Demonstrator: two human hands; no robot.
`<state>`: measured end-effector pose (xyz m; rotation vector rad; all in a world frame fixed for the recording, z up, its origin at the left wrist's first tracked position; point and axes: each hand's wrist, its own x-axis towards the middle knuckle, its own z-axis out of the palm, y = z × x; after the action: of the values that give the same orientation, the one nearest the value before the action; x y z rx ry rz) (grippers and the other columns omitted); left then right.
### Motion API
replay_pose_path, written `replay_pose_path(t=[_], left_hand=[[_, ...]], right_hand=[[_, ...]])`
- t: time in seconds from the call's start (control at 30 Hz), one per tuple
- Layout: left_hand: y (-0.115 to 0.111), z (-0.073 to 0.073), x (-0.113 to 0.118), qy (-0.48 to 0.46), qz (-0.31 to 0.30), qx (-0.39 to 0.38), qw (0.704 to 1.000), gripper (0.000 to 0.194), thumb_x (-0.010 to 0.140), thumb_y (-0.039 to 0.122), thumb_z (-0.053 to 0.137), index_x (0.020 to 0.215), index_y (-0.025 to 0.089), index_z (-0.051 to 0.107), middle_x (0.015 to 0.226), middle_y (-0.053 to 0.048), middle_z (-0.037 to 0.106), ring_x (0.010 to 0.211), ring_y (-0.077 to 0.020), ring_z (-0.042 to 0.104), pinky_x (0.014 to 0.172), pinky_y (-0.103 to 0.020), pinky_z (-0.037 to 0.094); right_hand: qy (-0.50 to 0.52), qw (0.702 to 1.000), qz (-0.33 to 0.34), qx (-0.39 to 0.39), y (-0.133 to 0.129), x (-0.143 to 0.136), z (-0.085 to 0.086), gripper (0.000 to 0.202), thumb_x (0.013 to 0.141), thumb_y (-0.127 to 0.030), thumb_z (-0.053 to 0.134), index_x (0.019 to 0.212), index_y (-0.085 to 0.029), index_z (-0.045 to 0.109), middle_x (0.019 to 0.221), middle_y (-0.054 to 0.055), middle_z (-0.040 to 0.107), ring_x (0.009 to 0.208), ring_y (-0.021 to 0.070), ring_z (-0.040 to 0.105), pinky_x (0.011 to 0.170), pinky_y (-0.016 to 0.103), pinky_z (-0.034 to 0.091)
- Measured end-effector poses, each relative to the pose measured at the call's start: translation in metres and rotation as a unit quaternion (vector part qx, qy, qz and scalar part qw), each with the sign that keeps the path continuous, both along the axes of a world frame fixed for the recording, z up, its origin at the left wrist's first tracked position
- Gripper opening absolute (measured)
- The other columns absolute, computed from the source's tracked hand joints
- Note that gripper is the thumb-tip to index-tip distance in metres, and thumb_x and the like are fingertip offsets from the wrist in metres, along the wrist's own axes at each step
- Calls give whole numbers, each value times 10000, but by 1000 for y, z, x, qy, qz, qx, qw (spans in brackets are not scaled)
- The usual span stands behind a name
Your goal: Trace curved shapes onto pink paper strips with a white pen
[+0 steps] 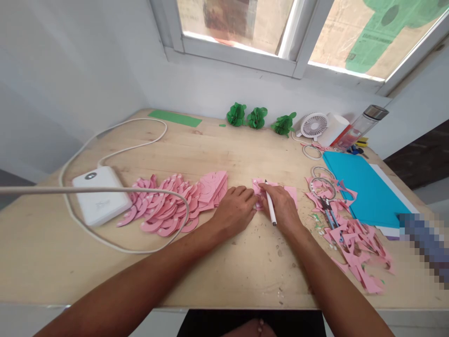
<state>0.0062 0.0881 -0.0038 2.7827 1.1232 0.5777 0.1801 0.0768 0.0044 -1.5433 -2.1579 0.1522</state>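
Observation:
Pink paper (290,191) lies on the table under and between my hands, with faint drawn lines on it. My right hand (280,203) is closed around a white marker (271,209), whose dark end points toward me, and it rests on the paper's right part. My left hand (236,208) lies at the paper's left edge with its fingers together; whether they pinch the paper is hidden. Left of that hand are stacked pink sheets with drawn curves (214,185) and a heap of cut pink curved pieces (168,206).
A white power bank (101,196) with a looping cable sits left. Pink scraps (361,248), scissors (329,215), metal rings (322,188) and blue sheets (368,189) lie right. Behind stand green paper shapes (257,118), a fan (314,125) and a bottle (363,126).

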Motion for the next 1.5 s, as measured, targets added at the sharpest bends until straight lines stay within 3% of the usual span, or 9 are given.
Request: replay_pose_path(t=[1.5], left_hand=[[0,-1,0,7,-1,3,1000,187,894,206,463,1034,178,583,1069,-87,618,1049,-244,521,911,-418,418]], right_hand=[[9,1000,12,23,3,3,-8,349,888,-178,502,1222,-200,599,1076,105,691,996,238,610,865,379,487]])
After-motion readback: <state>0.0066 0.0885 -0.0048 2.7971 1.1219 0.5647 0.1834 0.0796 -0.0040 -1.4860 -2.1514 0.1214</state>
